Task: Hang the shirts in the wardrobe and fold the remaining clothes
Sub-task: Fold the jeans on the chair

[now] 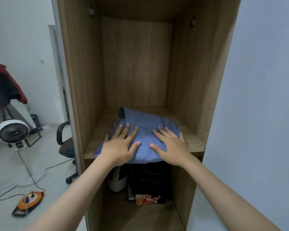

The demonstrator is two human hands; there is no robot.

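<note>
We rest both flat, open hands, left hand [119, 145] and right hand [171, 145], atop the folded blue garment [145, 129], which runs lengthwise into the shelf [193, 140], gripping nothing.

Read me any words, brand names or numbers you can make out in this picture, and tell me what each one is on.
No text can be read.
Red and orange packet on the wardrobe floor: printing too blurred to read.
Orange cable reel on the floor: markings too small.
White fan: dark mark at its centre, not readable.
Folded blue garment: no label visible.
</note>
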